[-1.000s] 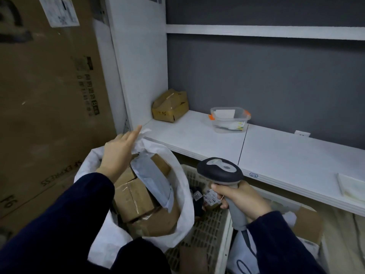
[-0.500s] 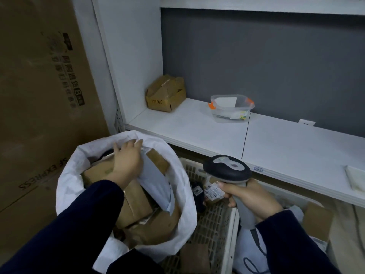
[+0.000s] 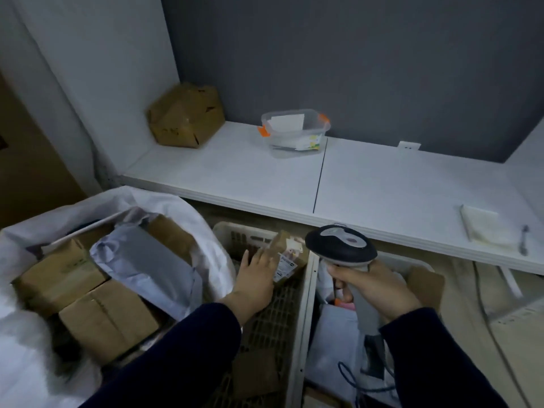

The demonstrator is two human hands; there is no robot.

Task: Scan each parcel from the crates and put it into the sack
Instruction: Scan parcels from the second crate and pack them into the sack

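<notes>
The white sack point(image 3: 164, 201) stands open at the left, holding brown boxes point(image 3: 59, 275) and a grey poly mailer point(image 3: 147, 257). To its right is a beige lattice crate point(image 3: 244, 234). Inside it, my left hand point(image 3: 259, 272) rests with straight fingers against a small brown parcel point(image 3: 290, 254) with a white label. My right hand point(image 3: 376, 290) grips the handle of the grey barcode scanner point(image 3: 341, 245), whose head hangs just right of that parcel. A second crate under my right arm holds white bags point(image 3: 332, 334) and a brown box point(image 3: 424, 284).
A white shelf point(image 3: 382, 187) runs above the crates, carrying a cardboard box point(image 3: 185, 119), a clear plastic tub point(image 3: 294, 132), a folded cloth point(image 3: 488, 228) and a pen point(image 3: 524, 240). A large cardboard sheet point(image 3: 29, 172) leans at the far left.
My left hand has left the sack and moved right into the lattice crate, onto the small labelled parcel. The scanner hand has stayed about where it was.
</notes>
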